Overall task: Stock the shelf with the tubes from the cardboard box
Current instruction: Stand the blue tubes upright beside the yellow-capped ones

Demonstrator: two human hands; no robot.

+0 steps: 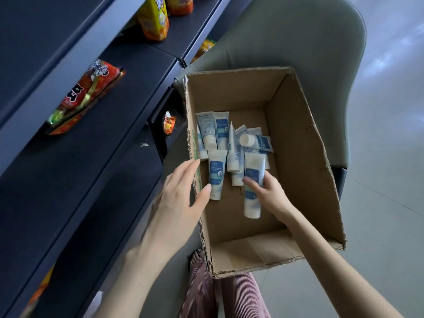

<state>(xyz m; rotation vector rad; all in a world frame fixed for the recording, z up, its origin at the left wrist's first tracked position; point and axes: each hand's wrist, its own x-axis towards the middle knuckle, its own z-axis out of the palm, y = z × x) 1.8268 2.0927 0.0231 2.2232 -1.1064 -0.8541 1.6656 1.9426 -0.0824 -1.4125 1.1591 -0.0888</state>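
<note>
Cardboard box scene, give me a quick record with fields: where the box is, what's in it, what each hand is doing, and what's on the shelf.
box: open cardboard box resting on a grey-green chair, beside the shelf
contents: a loose pile of white and blue tubes, lying flat toward the far end
right hand: right hand inside the box, fingers closed around one tube
left hand: left hand open, at the box's left wall, holding nothing
shelf: dark shelf with a red snack packet and yellow bags; no tubes visible on it
</note>
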